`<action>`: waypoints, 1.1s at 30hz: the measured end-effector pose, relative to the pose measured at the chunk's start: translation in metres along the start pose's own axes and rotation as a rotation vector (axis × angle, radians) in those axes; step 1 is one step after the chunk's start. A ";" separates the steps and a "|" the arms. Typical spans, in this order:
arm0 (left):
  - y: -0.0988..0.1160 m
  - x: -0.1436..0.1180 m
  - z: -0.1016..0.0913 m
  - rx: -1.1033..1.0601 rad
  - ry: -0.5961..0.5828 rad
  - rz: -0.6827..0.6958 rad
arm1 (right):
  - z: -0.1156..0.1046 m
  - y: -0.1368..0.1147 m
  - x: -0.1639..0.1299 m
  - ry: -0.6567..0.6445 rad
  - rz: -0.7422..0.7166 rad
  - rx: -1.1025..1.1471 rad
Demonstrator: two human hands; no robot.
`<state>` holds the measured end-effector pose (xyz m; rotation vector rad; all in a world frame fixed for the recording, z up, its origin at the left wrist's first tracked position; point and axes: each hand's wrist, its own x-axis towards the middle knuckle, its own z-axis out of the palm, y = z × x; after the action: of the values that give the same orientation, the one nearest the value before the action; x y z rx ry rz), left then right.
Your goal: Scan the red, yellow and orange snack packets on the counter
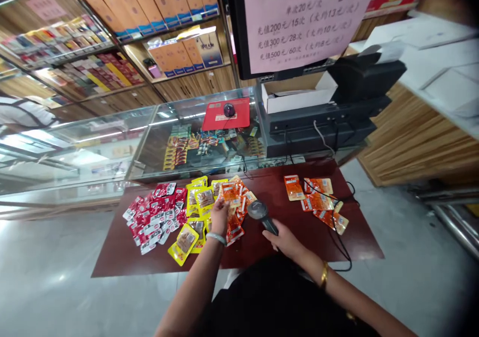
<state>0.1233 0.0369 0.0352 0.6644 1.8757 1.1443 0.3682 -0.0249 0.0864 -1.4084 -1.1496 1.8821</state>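
L hand (220, 217) is up over the middle of the dark red table (262, 257), fingers pinched together on an orange snack packet (229, 192), held just above the orange pile (239, 212). A pale bangle sits on that wrist. R hand (286, 239) is wrapped tight round the handle of a black barcode scanner (261, 213); scanner head sits just right of the held packet, near it but w/ a small gap. Can't tell which way its window faces. Gold bangle on R wrist.

Packets on the table, sorted by colour: red packets (155, 212) in a heap at left, yellow packets (194, 212) next to them, touching and partly overlapping, then the orange ones under L hand. A separate group of orange packets (320, 202) lies well apart on the right side, w/ a black cable (342, 249) running across and around it to the table's front edge.

Behind the table: glass counter (149, 142) w/ small goods inside, a red mat (222, 114) w/ a mouse (229, 110) on top. Right of that, a black till (337, 112) and an open white box (295, 97). A pink price notice (303, 17) hangs on the screen above. Shelves (112, 52) of boxed goods fill the back wall.
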 end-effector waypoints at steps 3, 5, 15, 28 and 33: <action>0.002 0.004 -0.009 0.293 0.146 0.180 | -0.007 -0.002 -0.002 0.021 0.007 0.010; 0.002 0.006 -0.002 0.475 0.237 0.317 | -0.015 -0.004 -0.004 0.055 0.017 0.019; 0.013 -0.016 0.169 0.600 -0.313 0.407 | -0.070 0.033 -0.023 0.291 0.053 0.143; 0.043 -0.024 0.271 1.046 -0.515 0.448 | -0.108 0.053 -0.046 0.423 0.099 0.254; 0.044 -0.017 0.267 1.071 -0.552 0.425 | -0.108 0.054 -0.048 0.439 0.094 0.245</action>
<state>0.3607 0.1670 0.0142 1.8107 1.7712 0.0160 0.4900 -0.0556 0.0532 -1.6437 -0.6295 1.5946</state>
